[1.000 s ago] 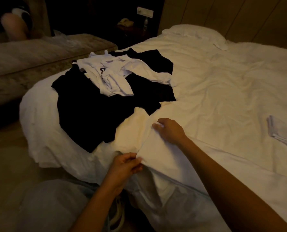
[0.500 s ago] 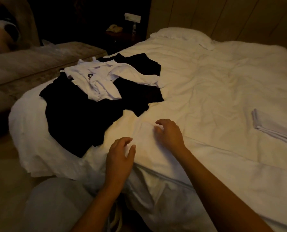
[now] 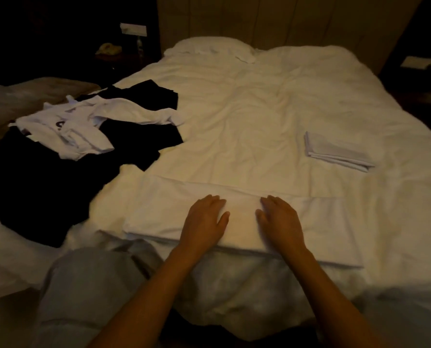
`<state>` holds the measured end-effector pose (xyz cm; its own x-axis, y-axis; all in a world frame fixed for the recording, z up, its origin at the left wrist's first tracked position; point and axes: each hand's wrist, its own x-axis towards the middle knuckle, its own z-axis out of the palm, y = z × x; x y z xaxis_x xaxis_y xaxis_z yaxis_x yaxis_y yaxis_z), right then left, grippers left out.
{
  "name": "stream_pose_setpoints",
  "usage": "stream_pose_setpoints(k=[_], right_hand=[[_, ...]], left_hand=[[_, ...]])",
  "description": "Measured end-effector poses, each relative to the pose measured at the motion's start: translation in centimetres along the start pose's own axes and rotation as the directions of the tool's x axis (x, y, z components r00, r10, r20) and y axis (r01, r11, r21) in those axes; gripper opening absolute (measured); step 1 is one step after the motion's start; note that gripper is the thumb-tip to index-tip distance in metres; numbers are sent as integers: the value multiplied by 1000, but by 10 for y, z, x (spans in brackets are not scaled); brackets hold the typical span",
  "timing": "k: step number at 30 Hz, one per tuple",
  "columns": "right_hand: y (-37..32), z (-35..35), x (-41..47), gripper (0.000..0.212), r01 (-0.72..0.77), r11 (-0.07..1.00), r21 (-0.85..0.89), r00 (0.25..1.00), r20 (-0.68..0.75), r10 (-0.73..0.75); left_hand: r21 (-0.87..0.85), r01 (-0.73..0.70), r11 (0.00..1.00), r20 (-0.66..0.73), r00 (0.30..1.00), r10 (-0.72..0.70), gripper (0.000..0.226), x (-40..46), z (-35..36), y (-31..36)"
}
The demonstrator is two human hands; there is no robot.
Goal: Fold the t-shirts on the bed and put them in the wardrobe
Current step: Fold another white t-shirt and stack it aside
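A white t-shirt (image 3: pixel 330 219) lies folded into a long flat band along the near edge of the bed (image 3: pixel 247 116). My left hand (image 3: pixel 204 219) and my right hand (image 3: pixel 279 219) press flat on it side by side, fingers straight. A crumpled white t-shirt with a dark print (image 3: pixel 78 126) lies on top of spread black t-shirts (image 3: pixel 46 187) at the left of the bed. A folded pale t-shirt (image 3: pixel 337 151) sits at the right of the bed.
A pillow (image 3: pixel 209 50) lies at the head of the bed against a panelled headboard. A grey bench or sofa (image 3: pixel 33 94) stands left of the bed. A dark nightstand (image 3: pixel 114 54) holds small items. My knees in grey trousers (image 3: pixel 88 290) touch the bed's near edge.
My left hand let go of the shirt's left edge, and both hands moved right to lie flat on the middle of the folded white shirt. The view swung right.
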<state>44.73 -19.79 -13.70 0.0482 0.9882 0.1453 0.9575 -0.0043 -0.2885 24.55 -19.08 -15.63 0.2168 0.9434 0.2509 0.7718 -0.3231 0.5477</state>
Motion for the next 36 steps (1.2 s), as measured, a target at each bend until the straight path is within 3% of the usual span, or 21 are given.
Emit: stream_pose_setpoints(k=[3,7,10,13,15,17,20,23,25,27,30,34,36], right_hand=[[36,-10,-11,50,-72,997,-31,997,-27,71],[78,-18,-21,54,-138,990,-35,990,-39,137],[106,-25,-29,58,-192,981,-24,980,-60,191],[123,-31,-37,68,-324,941,101,944,-34,328],[127,-35,-39,77,-400,897,186,913,-8,409],[127,-40,-36,83,-452,858,245,885,3,466],[133,-45,-25,83,-531,760,375,841,123,527],[141,-46,-19,77,-563,648,512,821,254,512],[141,-49,-18,65,-562,464,685,806,326,494],[134,-58,-19,35,-527,222,820,807,402,432],[123,-69,-19,19,-470,-22,882,826,449,341],[108,-85,-20,17,-402,-60,914,860,399,317],[98,-93,-22,15,-376,-53,925,875,373,310]], left_hand=[[59,-25,998,72,997,20,58,9,18,31],[158,-101,982,157,985,76,68,14,46,59],[207,-112,972,170,983,77,58,20,59,71],[236,-87,968,156,986,51,57,30,68,80],[175,-50,983,165,986,21,56,35,73,89],[-34,47,998,172,984,-40,53,41,74,101],[-467,243,850,124,970,-209,43,48,68,113],[-604,299,739,80,945,-317,39,49,68,112],[-622,320,714,94,936,-338,40,49,74,109],[-654,327,683,85,928,-364,39,50,78,105],[-716,296,632,29,917,-397,35,47,73,102],[-684,262,680,-65,908,-415,35,42,63,96],[-729,291,619,-34,889,-457,38,42,60,90]])
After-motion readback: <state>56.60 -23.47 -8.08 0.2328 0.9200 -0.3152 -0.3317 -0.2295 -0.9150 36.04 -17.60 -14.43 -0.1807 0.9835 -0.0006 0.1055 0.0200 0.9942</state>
